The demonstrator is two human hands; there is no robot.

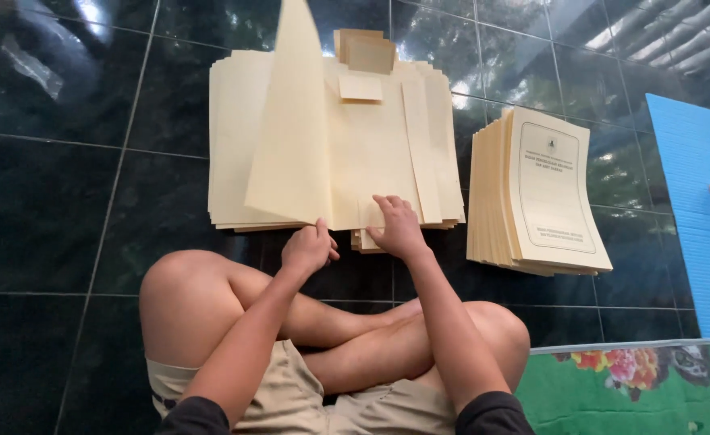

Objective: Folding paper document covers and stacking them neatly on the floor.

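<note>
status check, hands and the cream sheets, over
Left hand pinching raised flap of top cream sheet. Right hand pressing sheet's near edge flat. Finished folder stack to the right, apart.

**A home floor turned into a paper-folding spot**

You are sitting cross-legged on a tiled floor (pixel 49 201), which looks like a room in a home rather than a shop or an office. The tiles are dark, glossy and large, with pale grout lines, and they mirror a bright window and a ribbed roof overhead. There is no desk or bench: the cream paper sheets (pixel 355 153) lie straight on the tiles in front of your knees, and a stack of printed folders (pixel 544 193) sits just beside them. At the floor's right edge lies a blue foam mat (pixel 693 193), and near your right knee a green floral mat (pixel 629 387), both ordinary household floor coverings.
</note>
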